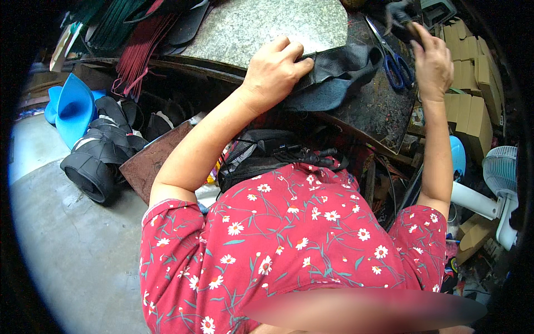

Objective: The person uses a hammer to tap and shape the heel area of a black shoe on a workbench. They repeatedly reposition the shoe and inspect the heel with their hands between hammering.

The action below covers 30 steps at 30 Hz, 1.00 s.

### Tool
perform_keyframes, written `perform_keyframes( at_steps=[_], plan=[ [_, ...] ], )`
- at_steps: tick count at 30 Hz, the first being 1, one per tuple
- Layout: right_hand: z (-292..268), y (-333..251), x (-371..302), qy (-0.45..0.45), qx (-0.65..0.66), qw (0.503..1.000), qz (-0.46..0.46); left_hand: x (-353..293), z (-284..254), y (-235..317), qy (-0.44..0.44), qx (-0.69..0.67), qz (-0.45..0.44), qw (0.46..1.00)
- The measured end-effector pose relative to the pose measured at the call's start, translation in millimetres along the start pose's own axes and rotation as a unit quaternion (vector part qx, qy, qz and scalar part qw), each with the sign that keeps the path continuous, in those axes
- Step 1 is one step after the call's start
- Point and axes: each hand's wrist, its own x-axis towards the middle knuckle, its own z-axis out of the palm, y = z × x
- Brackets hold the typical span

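My left hand (278, 72) is closed on the near edge of a black sandal upper (334, 64), a woven, strap-like piece with a dark blue-grey sole-shaped part (320, 94) below it. The piece lies at the table's front edge, beside a pale speckled stone slab (278, 25). Up at the far right, my right hand (434, 69) grips a dark tool (401, 19) by its brownish handle. Motion blurs its head, so its exact kind does not show. A pair of scissors (394, 67) with blue handles rests on the dark tabletop between my hands.
Red and dark green strips (142, 47) hang at the far left. Below them are blue cut shapes (75, 108) and a pile of black shoe parts (103, 156) on the floor. Cardboard boxes (467, 117) and a white fan (500, 172) stand at the right.
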Motion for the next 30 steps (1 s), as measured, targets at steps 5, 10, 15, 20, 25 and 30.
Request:
perform_keyframes(
  at_steps=[5,10,15,20,25,30],
  plan=[
    [-17,-14,-12,-0.065,0.55,0.798,0.239,-2,3,0,0.019,-0.018,-0.013,1.0],
    [-43,-62,-38,-0.129,0.571,0.803,0.106,-4,4,1,0.046,-0.014,-0.011,0.999],
    [-48,-93,-32,0.0,0.508,0.86,0.052,-4,4,0,0.037,-0.004,-0.006,0.999],
    [-50,-90,-28,-0.162,0.342,0.925,-0.027,-7,1,0,0.016,-0.004,-0.019,1.0],
    [-52,-89,-26,-0.038,0.535,0.842,0.062,-5,0,2,0.023,-0.014,-0.028,0.999],
    [-42,-93,-30,-0.157,0.394,0.905,-0.023,-4,1,1,0.028,-0.007,-0.034,0.999]
  ],
)
